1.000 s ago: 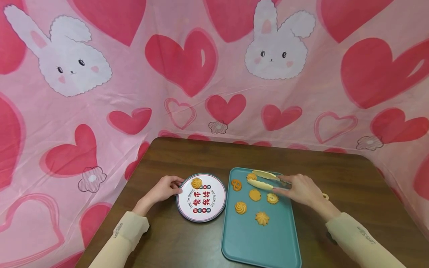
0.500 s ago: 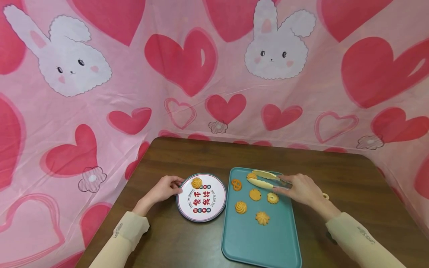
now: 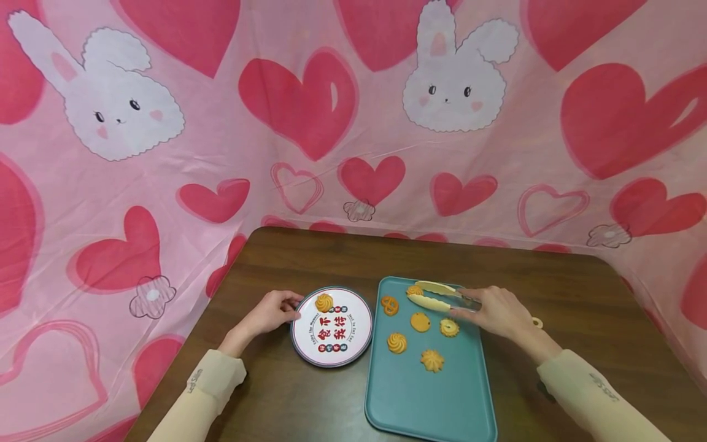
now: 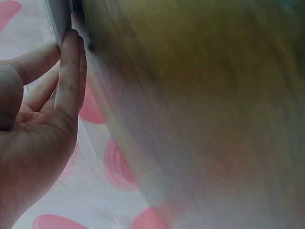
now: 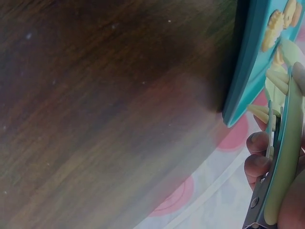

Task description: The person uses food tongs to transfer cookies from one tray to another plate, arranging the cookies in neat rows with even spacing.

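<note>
a teal tray (image 3: 428, 399) is laid flat on the brown wooden table (image 3: 298, 405). just beside the tray's left edge, a round white plate (image 3: 353, 334) printed with red and black characters is placed, and the plated cookie (image 3: 324, 302) is borne near its far rim. on the side away from the tray, the plate's rim is pinched between thumb and fingers by the left hand (image 3: 274, 311). above the tray's far right corner, pale yellow tongs (image 3: 429, 302) are gripped by the right hand (image 3: 499, 313), with thumb and fingers curled round the arms. near the tray's far edge, the swirled cookie (image 3: 415, 291) is flanked by the parted tong tips; whether it is touched by them cannot be told. in the tray's far left part a pretzel (image 3: 390, 305) is seen; closer to its middle are spread a flat round cookie (image 3: 420, 321), a ring-shaped cookie (image 3: 449, 328), a spiral cookie (image 3: 396, 342) and a star-shaped cookie (image 3: 432, 360). beyond the tray, a pink heart-patterned cloth (image 3: 386, 141) is hung.
</note>
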A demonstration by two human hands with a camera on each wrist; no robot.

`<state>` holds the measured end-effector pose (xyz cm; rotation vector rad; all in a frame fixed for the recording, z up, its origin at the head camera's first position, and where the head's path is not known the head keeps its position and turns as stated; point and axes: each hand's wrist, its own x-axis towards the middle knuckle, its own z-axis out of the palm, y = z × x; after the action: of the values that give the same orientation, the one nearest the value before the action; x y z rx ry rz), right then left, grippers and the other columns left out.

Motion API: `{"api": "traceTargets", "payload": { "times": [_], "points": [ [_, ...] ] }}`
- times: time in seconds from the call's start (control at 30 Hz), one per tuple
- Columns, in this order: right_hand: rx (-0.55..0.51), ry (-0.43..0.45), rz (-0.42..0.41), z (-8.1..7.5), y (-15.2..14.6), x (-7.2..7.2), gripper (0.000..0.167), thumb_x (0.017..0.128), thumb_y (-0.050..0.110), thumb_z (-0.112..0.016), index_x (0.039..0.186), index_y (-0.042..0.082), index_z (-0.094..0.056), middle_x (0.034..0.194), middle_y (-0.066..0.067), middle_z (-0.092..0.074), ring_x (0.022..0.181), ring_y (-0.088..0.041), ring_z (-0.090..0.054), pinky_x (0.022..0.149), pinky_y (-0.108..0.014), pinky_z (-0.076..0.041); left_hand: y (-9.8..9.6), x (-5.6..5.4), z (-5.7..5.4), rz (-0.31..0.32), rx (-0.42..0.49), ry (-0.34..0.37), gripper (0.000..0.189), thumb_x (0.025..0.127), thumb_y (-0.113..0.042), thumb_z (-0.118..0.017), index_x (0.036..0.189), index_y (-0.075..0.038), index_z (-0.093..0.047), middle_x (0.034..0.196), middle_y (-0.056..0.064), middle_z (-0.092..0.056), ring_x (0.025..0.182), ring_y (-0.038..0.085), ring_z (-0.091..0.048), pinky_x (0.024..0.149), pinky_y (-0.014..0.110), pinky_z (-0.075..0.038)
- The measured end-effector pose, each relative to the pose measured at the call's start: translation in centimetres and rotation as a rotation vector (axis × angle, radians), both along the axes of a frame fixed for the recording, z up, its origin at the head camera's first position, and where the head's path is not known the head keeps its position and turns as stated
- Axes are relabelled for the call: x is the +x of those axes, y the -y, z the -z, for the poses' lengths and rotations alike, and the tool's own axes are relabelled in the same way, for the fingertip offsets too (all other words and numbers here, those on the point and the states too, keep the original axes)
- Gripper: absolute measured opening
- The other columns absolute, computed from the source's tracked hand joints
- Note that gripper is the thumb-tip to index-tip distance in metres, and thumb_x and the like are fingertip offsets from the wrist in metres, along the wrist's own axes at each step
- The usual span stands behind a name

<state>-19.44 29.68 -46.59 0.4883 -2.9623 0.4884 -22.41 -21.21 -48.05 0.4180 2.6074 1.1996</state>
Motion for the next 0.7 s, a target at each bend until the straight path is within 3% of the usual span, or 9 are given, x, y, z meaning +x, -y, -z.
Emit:
{"api": "traceTargets", "payload": {
  "times": [0.17,0.43,0.57,0.7],
  "points": [
    [-0.014,-0.018,-0.010,-0.4,0.1,-0.1,0.067,0.082,0.063,-0.072,0.128,0.014,-0.070,0.047,0.010,-0.036,0.044,-0.007,-0.024,0.041,-0.028,-0.023,0.0,0.0,0.1,-0.001,0.003,0.006,0.036,0.086,-0.002,-0.076,0.120,0.005,-0.067,0.092,0.006,-0.065,0.077,0.018,-0.059,0.066,0.029,-0.056],
    [-0.008,-0.028,-0.029,-1.4,0.9,-0.7,0.069,0.083,0.065,-0.070,0.130,0.014,-0.069,0.051,0.012,-0.044,0.046,-0.009,-0.038,0.042,-0.029,-0.029,-0.1,-0.1,0.1,0.002,0.000,0.008,0.036,0.086,-0.002,-0.076,0.120,0.006,-0.066,0.092,0.006,-0.066,0.077,0.017,-0.059,0.066,0.028,-0.056],
    [0.004,-0.057,-0.061,-2.2,1.7,-1.2,0.069,0.083,0.065,-0.069,0.129,0.014,-0.069,0.065,0.009,-0.062,0.054,-0.008,-0.046,0.047,-0.029,-0.036,-0.1,-0.1,0.0,0.004,-0.004,-0.003,0.036,0.086,-0.002,-0.076,0.120,0.006,-0.066,0.093,0.007,-0.066,0.077,0.018,-0.059,0.066,0.028,-0.056],
    [0.016,-0.064,-0.075,-2.9,2.6,-1.6,0.066,0.082,0.062,-0.073,0.128,0.016,-0.070,0.063,0.010,-0.061,0.056,-0.008,-0.047,0.047,-0.029,-0.037,-0.1,0.0,0.1,-0.012,-0.019,0.000,0.036,0.086,-0.002,-0.077,0.119,0.005,-0.067,0.092,0.006,-0.065,0.077,0.018,-0.059,0.065,0.028,-0.055]
  ]
}}
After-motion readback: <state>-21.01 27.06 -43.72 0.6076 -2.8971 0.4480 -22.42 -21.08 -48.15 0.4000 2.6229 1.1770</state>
